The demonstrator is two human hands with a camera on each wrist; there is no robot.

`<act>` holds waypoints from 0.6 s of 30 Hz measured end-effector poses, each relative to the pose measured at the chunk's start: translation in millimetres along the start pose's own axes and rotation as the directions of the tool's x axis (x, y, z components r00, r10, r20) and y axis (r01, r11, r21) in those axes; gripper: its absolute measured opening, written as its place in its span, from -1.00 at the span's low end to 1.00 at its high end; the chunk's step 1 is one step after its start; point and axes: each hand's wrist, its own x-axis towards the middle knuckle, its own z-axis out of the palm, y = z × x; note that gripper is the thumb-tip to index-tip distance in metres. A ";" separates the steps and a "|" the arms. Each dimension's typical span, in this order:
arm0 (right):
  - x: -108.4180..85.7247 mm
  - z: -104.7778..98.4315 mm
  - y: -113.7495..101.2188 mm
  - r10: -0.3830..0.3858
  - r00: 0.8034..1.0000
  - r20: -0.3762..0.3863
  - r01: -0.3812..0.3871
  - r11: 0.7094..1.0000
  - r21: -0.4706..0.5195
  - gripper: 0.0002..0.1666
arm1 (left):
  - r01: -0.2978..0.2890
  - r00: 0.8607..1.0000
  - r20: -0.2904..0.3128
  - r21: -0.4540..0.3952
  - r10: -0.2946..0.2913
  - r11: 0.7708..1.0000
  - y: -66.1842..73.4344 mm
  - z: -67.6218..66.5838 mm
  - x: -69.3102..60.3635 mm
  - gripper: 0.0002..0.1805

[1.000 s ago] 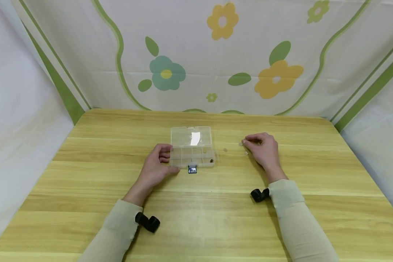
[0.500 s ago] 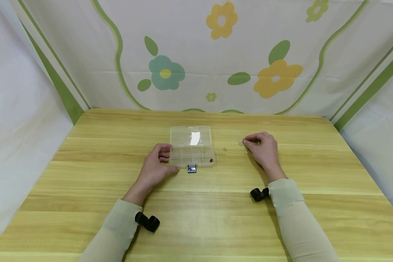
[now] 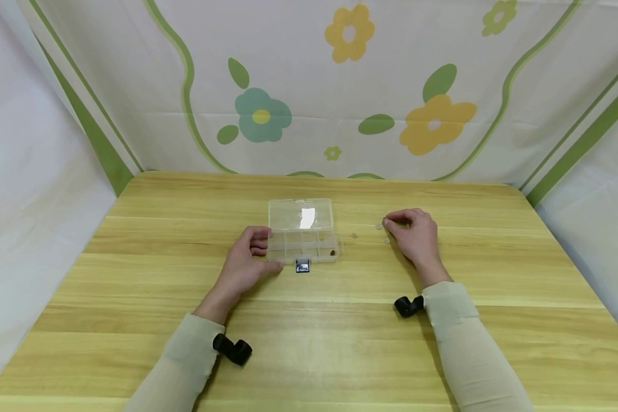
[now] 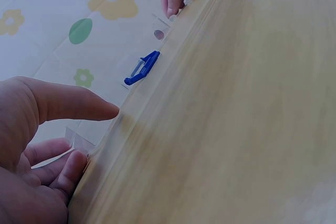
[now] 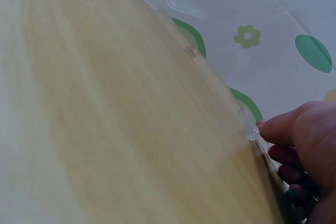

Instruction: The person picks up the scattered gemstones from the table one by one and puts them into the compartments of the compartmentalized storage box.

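Note:
A clear compartment box point(image 3: 293, 252) stands on the wooden table with its lid point(image 3: 288, 214) raised at the back. My left hand point(image 3: 242, 263) holds its left end, thumb at the front wall and fingers at the side. One reddish-brown bead point(image 3: 332, 252) lies in the front right compartment. My right hand point(image 3: 414, 234) rests to the right, thumb and forefinger together beside a clear bead point(image 3: 379, 226) and another clear bead point(image 3: 387, 241). A dark green bead point(image 5: 291, 195) shows by its curled fingers in the right wrist view; whether anything is pinched is hidden.
A blue latch point(image 3: 302, 265) hangs at the box's front. Another small clear bead point(image 3: 354, 236) lies between the box and my right hand. A flowered curtain point(image 3: 309, 86) rises behind the table's far edge. Black wrist cameras sit on both cuffs.
My right fingertips have shifted very slightly right, baring more of the clear bead beside them. My left hand and the box stay put.

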 end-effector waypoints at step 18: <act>-0.4 -1.1 0.2 -0.009 1.000 -0.005 0.009 1.000 0.013 -0.70 | 0.001 1.000 -0.008 0.005 -0.001 1.000 0.5 0.2 0.3 -0.17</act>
